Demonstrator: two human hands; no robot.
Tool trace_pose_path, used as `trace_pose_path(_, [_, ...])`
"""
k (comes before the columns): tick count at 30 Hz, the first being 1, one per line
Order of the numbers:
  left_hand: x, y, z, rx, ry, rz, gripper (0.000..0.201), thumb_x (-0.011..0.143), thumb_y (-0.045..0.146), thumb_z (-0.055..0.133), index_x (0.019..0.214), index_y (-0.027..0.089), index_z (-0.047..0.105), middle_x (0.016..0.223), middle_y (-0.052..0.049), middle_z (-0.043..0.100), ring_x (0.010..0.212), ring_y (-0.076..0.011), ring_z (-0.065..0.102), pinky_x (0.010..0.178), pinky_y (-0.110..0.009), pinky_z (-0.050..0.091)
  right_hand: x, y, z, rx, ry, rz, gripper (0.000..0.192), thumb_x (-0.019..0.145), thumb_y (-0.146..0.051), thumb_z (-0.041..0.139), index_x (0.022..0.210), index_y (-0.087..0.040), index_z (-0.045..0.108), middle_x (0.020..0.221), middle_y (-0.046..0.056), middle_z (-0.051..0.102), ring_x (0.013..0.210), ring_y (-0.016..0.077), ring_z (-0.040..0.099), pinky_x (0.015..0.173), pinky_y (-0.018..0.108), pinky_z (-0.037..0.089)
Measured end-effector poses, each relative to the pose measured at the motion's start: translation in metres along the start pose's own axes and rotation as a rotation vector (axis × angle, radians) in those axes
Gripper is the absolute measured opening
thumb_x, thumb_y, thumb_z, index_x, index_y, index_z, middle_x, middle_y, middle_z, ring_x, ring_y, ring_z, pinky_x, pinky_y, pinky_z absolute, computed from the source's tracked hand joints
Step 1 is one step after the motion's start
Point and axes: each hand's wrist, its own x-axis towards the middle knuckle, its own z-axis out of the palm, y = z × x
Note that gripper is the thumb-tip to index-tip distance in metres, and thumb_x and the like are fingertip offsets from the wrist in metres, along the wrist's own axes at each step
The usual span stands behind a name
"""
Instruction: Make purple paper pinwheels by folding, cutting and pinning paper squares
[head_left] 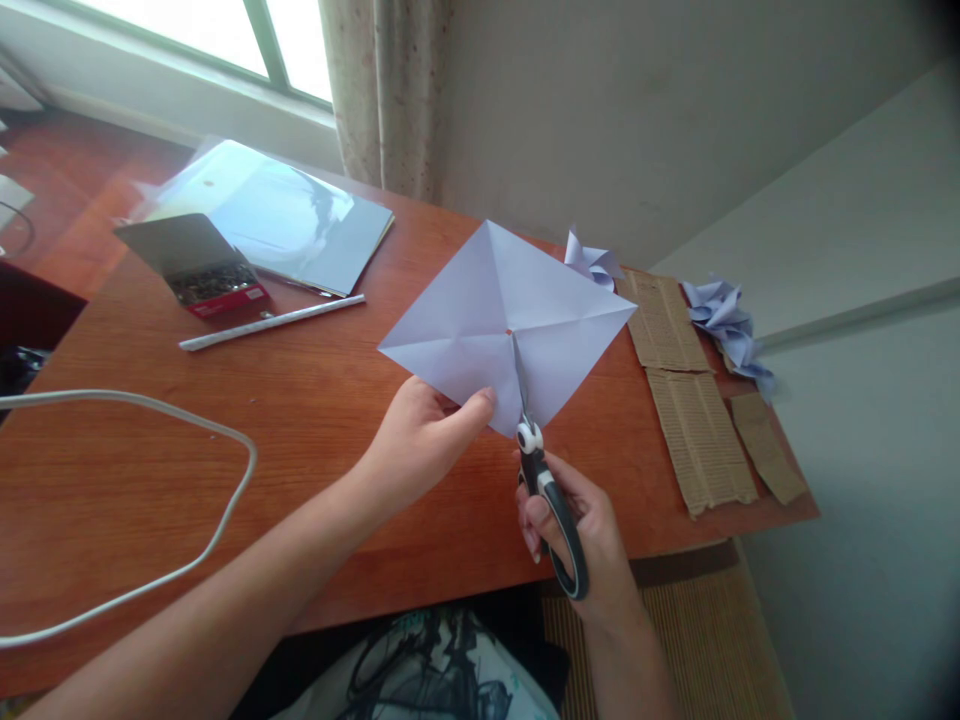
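Right hand [581,520] grips black-handled scissors [536,465], blades pointing away along a crease toward the centre of the pale square paper sheet [510,310]; left hand [420,435] pinches its near edge.

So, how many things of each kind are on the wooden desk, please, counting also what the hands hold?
Creased paper square, in left hand: 1
Scissors, in right hand: 1
Folded paper shapes: 2 clusters
Cardboard strips: 3
Box of clips: 1
White stick: 1
Plastic folder: 1
White cable: 1
Total: 11
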Motion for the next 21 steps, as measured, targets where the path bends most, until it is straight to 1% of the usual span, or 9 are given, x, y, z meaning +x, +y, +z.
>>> trace_pose_path(12, [-0.0007,0.0010,-0.0001,-0.017,-0.006,-0.005,0.012,0.084,0.021,0.064,0.073,0.015,0.064,0.064,0.003,0.063,0.057,-0.0100,0.056,0.053,-0.019,0.045,0.0011,0.0019,-0.0007,-0.033,-0.011,-0.010,0.046,0.081,-0.045,0.080,0.116,-0.019,0.066,0.072,-0.002,0.059,0.048,0.0052,0.048,0.042,0.016,0.040])
trace_pose_path(21, [-0.0004,0.0015,-0.0001,-0.004,0.013,-0.011,0.011,0.082,0.022,0.064,0.074,0.015,0.065,0.065,0.002,0.064,0.058,-0.0110,0.057,0.053,-0.020,0.045,0.0005,-0.0005,0.0001,0.002,-0.034,-0.020,0.044,0.081,-0.047,0.079,0.114,-0.020,0.068,0.072,-0.002,0.058,0.048,0.0058,0.048,0.043,0.018,0.039])
